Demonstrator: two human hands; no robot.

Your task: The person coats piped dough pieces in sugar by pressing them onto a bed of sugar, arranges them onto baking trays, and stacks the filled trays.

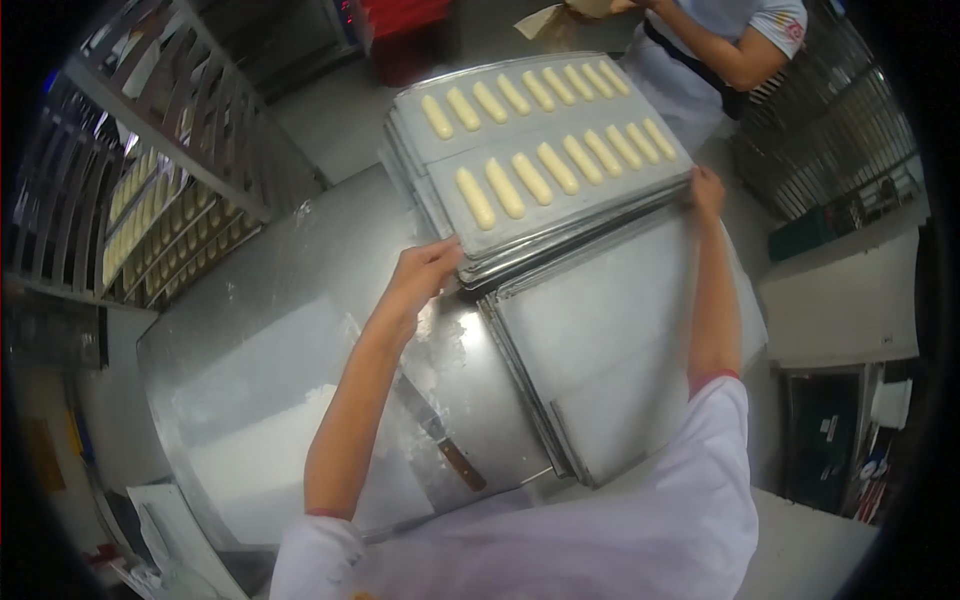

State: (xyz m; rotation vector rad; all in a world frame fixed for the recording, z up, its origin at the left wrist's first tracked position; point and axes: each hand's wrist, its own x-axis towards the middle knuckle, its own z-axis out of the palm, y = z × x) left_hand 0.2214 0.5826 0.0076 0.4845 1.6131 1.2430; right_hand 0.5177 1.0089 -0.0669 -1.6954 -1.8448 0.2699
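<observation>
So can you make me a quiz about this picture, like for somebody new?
1. How many rows of pale strips lie on the top tray?
2. True or false: the spatula is in the right hand.
3. Where is the left hand? A, on the spatula; B, by a corner of the top tray; C, on the rack.

Key: 1. Two. 2. False; it lies on the metal table. 3. B.

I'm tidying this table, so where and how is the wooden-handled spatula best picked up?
Probably by its wooden handle, from above and the near side: the spatula lies flat on the table, handle toward the near edge, metal blade pointing away, so the handle is the closer end.
</observation>
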